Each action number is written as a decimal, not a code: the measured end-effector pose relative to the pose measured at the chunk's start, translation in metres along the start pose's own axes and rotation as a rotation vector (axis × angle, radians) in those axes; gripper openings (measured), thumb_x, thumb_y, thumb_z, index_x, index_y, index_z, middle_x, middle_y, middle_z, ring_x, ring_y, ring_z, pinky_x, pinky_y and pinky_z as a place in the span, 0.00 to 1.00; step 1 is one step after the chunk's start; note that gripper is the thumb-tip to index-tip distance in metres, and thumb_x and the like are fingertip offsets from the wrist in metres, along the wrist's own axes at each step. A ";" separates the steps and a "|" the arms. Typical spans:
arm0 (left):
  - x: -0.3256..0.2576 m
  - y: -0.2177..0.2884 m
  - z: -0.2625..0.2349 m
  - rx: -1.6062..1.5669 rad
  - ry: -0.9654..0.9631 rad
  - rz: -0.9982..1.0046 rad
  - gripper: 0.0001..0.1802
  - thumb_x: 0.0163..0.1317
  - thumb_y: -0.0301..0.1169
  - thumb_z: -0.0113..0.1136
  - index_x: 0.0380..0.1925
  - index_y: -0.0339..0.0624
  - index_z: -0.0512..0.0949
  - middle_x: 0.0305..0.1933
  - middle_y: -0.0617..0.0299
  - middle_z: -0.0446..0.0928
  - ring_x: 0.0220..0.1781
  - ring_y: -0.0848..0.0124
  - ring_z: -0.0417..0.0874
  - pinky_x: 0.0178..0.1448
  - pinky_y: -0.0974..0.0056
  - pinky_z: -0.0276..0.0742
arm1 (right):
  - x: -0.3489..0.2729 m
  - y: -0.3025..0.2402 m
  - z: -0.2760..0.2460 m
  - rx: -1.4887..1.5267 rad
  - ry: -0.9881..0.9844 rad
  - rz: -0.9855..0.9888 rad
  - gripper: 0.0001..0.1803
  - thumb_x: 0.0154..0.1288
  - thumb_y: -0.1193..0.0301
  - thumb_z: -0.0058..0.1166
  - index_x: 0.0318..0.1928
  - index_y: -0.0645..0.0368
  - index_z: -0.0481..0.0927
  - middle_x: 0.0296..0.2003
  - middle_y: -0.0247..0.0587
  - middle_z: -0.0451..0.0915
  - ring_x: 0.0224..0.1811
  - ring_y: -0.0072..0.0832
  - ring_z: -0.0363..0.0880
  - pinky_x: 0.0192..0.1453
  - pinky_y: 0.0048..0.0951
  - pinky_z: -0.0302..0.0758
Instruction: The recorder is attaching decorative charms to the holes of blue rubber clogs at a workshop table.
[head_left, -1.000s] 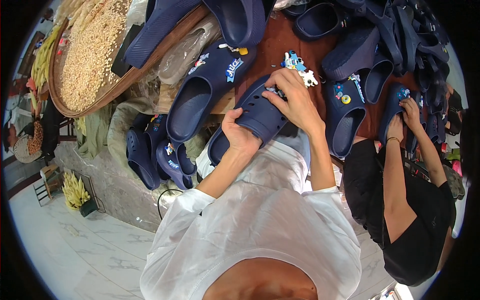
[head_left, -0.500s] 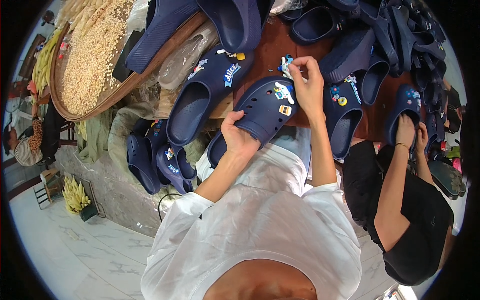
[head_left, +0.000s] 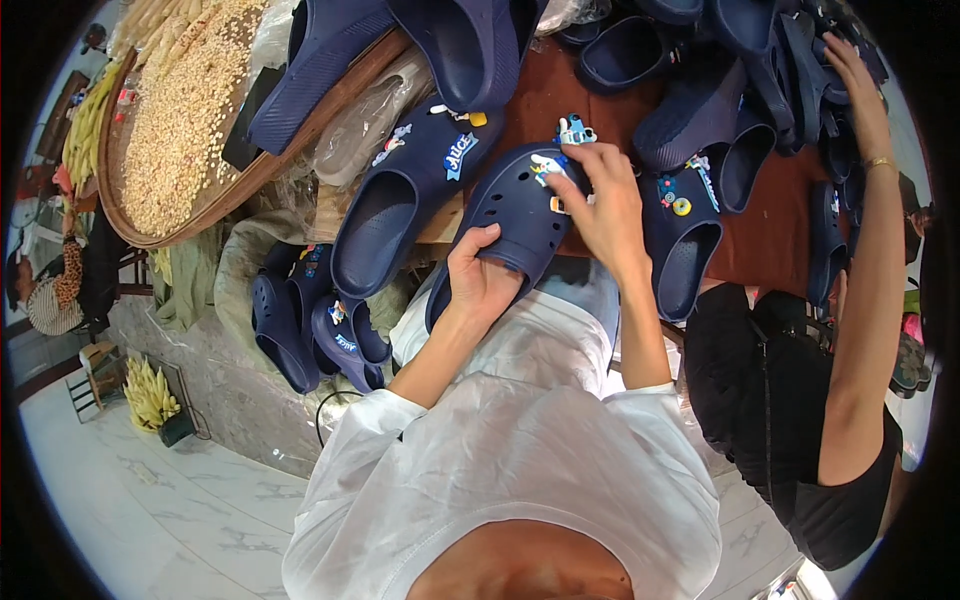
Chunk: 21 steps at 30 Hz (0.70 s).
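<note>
A navy clog with holes in its upper is held by my left hand, fingers inside the opening and thumb on the upper. My right hand closes thumb and fingertips about a white cartoon shoe charm on the clog's toe; whether the charm is fully seated is hidden. Just below it, an orange-and-white charm is partly covered by my thumb. A blue-and-white charm lies beyond the toe. To the left rests a navy clog with charms, to the right another decorated clog.
Navy clogs crowd the reddish-brown table at the back right. A round tray of pale kernels stands at left. More clogs hang below the table edge. A co-worker's arm reaches across at far right.
My right hand has shifted down and left over the toe, its fingers now at the white charm. The clog has tilted slightly. The co-worker's hand has left a clog and reaches up the pile.
</note>
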<state>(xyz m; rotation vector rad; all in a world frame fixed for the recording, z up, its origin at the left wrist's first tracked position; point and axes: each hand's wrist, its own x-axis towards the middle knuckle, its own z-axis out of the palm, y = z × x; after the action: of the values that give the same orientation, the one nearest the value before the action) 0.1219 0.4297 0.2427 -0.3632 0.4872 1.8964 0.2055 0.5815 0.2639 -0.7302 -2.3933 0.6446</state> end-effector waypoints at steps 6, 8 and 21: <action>0.009 -0.002 -0.004 0.031 -0.079 0.005 0.38 0.48 0.31 0.56 0.63 0.34 0.62 0.63 0.43 0.68 0.66 0.49 0.70 0.72 0.44 0.62 | -0.003 -0.011 0.004 -0.146 0.027 -0.036 0.24 0.54 0.62 0.66 0.49 0.62 0.78 0.44 0.46 0.74 0.47 0.45 0.72 0.50 0.41 0.69; 0.011 -0.002 -0.004 0.030 -0.067 0.006 0.38 0.47 0.31 0.56 0.62 0.34 0.62 0.63 0.43 0.68 0.66 0.49 0.70 0.72 0.44 0.63 | 0.000 -0.011 0.007 -0.095 0.039 -0.003 0.24 0.51 0.63 0.69 0.44 0.63 0.74 0.41 0.48 0.73 0.45 0.45 0.72 0.48 0.40 0.69; 0.016 -0.004 -0.007 0.039 -0.036 0.029 0.41 0.39 0.30 0.52 0.61 0.33 0.64 0.61 0.44 0.70 0.63 0.47 0.72 0.68 0.39 0.67 | 0.009 -0.012 0.019 -0.086 0.030 0.055 0.21 0.51 0.69 0.69 0.40 0.62 0.71 0.36 0.51 0.74 0.41 0.48 0.74 0.43 0.43 0.69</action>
<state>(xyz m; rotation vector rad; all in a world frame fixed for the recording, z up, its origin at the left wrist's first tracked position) 0.1197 0.4404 0.2282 -0.2975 0.5074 1.9153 0.1829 0.5726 0.2600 -0.8389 -2.3929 0.5511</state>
